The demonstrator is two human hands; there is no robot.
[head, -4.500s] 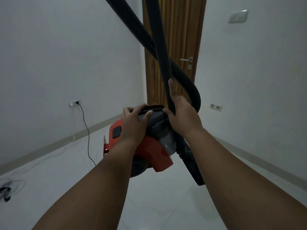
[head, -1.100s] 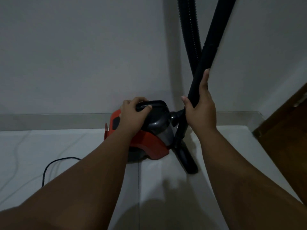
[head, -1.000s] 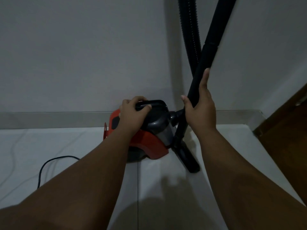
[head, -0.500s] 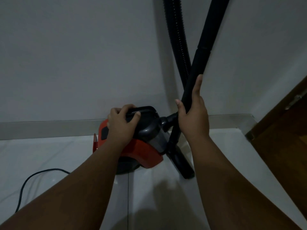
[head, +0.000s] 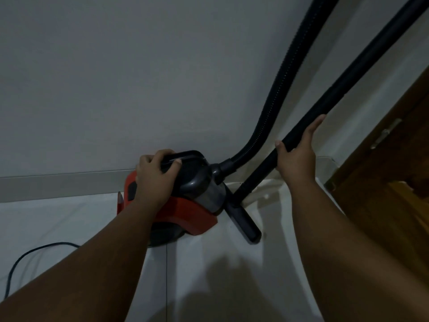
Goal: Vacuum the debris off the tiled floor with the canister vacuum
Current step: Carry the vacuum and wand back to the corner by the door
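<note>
We list what we see, each item placed from the vacuum.

- Vacuum (head: 188, 216): red and dark grey canister, standing on the tiled floor (head: 209, 280) close to the skirting (head: 58, 184) of the wall behind it.
- Left hand (head: 154, 177): forearm stretched forward and down; fingers curled over the black handle (head: 185, 156) on top of the vacuum, thumb hooked on its near side. A firm grip.
- Right hand (head: 297, 159): to the vacuum's right and slightly higher, arm extended; thumb wrapped round the black tube (head: 348, 82), fingers laid up along it. We count it as gripping the tube.
- Tube: slants down to the nozzle (head: 243, 223), which rests on the floor just right of the vacuum.
- Hose (head: 278, 89): ribbed, rising from the vacuum's right end.
- Cord (head: 27, 253): on the floor, left of the vacuum.
- Door (head: 394, 182): wooden, far right of the vacuum.
</note>
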